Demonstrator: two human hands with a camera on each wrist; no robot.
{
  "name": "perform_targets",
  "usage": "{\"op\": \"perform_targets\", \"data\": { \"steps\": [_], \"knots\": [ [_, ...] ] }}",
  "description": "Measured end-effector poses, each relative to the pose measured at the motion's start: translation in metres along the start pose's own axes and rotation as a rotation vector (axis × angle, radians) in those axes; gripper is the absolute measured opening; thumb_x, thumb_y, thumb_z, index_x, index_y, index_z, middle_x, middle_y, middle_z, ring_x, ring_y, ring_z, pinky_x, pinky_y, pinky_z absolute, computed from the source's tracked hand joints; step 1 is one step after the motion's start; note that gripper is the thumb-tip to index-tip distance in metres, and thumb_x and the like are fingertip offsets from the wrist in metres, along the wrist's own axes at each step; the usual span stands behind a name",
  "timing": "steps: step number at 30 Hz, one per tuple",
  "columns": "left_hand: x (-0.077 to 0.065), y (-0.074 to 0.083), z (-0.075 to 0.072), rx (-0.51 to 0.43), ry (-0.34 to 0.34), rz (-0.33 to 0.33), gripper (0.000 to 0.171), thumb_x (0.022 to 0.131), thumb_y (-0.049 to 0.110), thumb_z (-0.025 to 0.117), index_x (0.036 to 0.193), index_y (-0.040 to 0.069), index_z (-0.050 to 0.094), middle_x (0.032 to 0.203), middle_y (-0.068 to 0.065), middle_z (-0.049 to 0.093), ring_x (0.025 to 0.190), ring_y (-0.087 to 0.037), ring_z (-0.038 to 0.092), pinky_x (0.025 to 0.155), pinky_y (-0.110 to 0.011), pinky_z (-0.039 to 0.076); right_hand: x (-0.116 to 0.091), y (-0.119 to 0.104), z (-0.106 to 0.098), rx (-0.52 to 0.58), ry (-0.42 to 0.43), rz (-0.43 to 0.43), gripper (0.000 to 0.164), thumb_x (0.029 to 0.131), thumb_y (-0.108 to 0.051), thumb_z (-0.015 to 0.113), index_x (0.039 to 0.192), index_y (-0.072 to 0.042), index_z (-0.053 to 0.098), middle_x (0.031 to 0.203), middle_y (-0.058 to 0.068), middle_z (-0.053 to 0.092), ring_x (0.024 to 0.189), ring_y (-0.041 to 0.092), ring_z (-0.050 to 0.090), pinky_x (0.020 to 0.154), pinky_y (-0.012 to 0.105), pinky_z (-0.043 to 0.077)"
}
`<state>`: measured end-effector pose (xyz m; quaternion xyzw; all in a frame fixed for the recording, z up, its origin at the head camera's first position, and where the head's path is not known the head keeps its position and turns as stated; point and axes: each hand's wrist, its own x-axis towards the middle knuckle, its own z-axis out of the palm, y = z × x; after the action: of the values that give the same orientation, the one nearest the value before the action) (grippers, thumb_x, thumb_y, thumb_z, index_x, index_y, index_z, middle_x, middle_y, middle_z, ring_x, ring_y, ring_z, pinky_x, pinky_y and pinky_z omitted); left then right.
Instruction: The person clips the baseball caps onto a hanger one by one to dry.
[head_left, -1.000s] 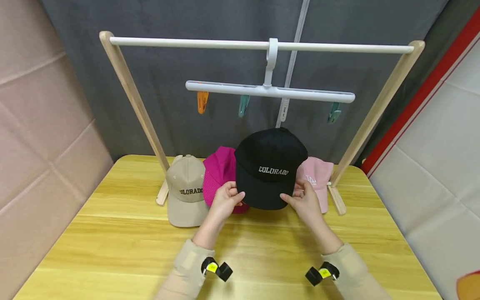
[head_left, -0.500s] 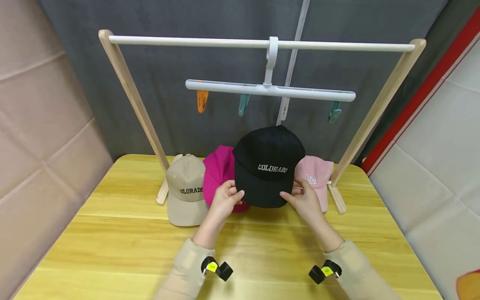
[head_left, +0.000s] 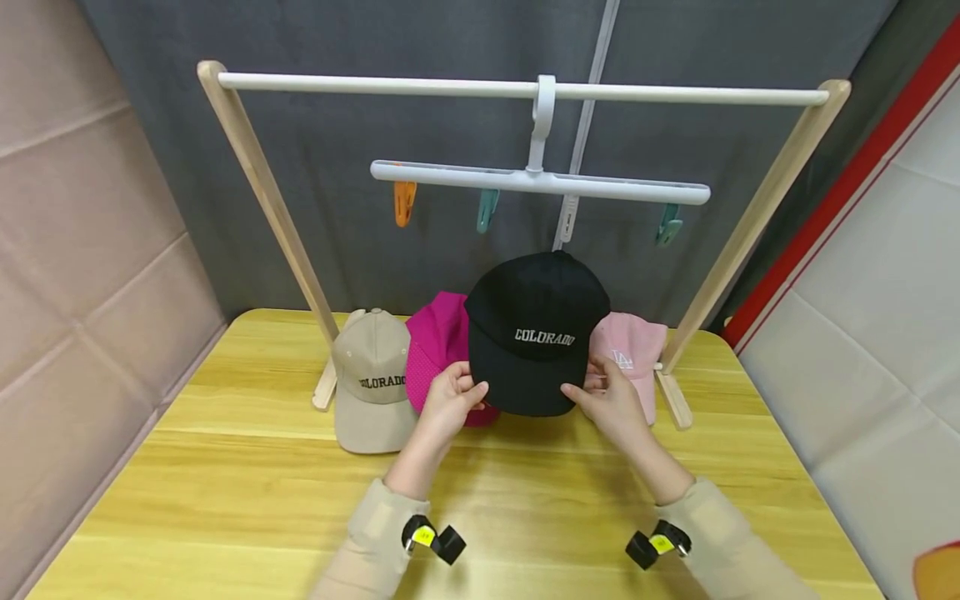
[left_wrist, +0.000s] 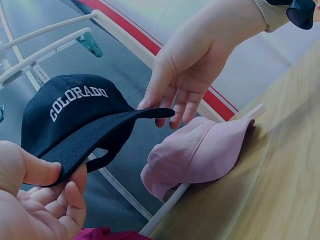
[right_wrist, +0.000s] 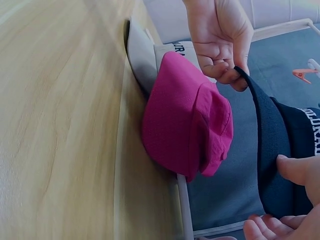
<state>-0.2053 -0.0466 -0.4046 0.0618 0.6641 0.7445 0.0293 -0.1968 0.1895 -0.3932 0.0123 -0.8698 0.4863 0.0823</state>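
Observation:
A black baseball cap (head_left: 538, 321) with white COLORADO lettering is held up in front of the rack, its brim toward me. My left hand (head_left: 452, 400) pinches the brim's left edge between thumb and fingers. At the opposite edge, my right hand (head_left: 607, 402) pinches the brim the same way. Both wrist views show the cap off the table, thumbs on top of the brim. Behind it are a magenta cap (right_wrist: 185, 117), partly covered in the head view, and a pink cap (left_wrist: 200, 155) with white lettering. A beige cap (head_left: 372, 375) lies farther left.
A wooden rack with a white rod (head_left: 375, 86) spans the table (head_left: 247, 500). From the rod hangs a white hanger bar (head_left: 457, 176) bearing an orange clip (head_left: 404, 203), a teal clip (head_left: 487, 210), a white clip (head_left: 568, 220) and another teal clip (head_left: 668, 225).
The black cap has shifted slightly left and up, then stayed nearly still. My right wrist has moved a little to the right; both hands keep their hold on the brim.

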Motion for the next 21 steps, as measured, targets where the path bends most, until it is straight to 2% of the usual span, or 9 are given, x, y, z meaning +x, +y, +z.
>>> {"op": "perform_targets", "data": {
  "steps": [5, 8, 14, 18, 21],
  "knots": [
    [-0.001, 0.001, 0.0, -0.009, 0.003, 0.003, 0.023, 0.085, -0.004, 0.054, 0.108, -0.006, 0.05, 0.094, -0.016, 0.064, 0.071, -0.014, 0.059, 0.066, -0.029, 0.048, -0.001, -0.003, -0.003, -0.021, -0.007, -0.015, 0.069, 0.076, -0.028, 0.072, 0.129, 0.002, 0.039, 0.117, 0.019, 0.05, 0.093, 0.03, 0.053, 0.082, 0.039, 0.042],
    [-0.001, 0.001, 0.0, -0.019, 0.002, 0.003, 0.023, 0.085, -0.004, 0.055, 0.108, -0.006, 0.05, 0.094, -0.016, 0.064, 0.071, -0.013, 0.059, 0.066, -0.028, 0.047, 0.0, -0.007, -0.006, -0.035, 0.001, -0.037, 0.069, 0.078, -0.029, 0.071, 0.129, 0.003, 0.038, 0.12, 0.021, 0.048, 0.096, 0.031, 0.051, 0.085, 0.041, 0.041],
    [-0.001, 0.002, -0.001, -0.025, 0.008, 0.003, 0.024, 0.085, -0.004, 0.055, 0.108, -0.006, 0.05, 0.094, -0.016, 0.064, 0.071, -0.013, 0.059, 0.066, -0.031, 0.048, 0.003, -0.015, -0.013, -0.012, 0.042, -0.075, 0.064, 0.08, -0.022, 0.07, 0.127, 0.006, 0.037, 0.112, 0.023, 0.05, 0.098, 0.033, 0.052, 0.085, 0.042, 0.043],
    [0.0, 0.001, -0.002, -0.028, 0.01, 0.014, 0.024, 0.085, -0.005, 0.055, 0.108, -0.007, 0.05, 0.094, -0.016, 0.064, 0.071, -0.014, 0.059, 0.068, -0.037, 0.049, 0.005, -0.021, -0.019, 0.014, 0.091, -0.139, 0.059, 0.081, -0.017, 0.068, 0.126, 0.007, 0.039, 0.114, 0.022, 0.049, 0.1, 0.035, 0.052, 0.085, 0.044, 0.043],
    [0.0, 0.0, -0.002, -0.03, 0.008, 0.018, 0.023, 0.085, -0.005, 0.055, 0.107, -0.007, 0.05, 0.093, -0.015, 0.064, 0.07, -0.013, 0.059, 0.067, -0.035, 0.049, 0.007, -0.024, -0.024, 0.033, 0.112, -0.193, 0.057, 0.083, -0.019, 0.065, 0.127, 0.005, 0.038, 0.12, 0.02, 0.046, 0.102, 0.034, 0.049, 0.085, 0.044, 0.043]
  ]
}}
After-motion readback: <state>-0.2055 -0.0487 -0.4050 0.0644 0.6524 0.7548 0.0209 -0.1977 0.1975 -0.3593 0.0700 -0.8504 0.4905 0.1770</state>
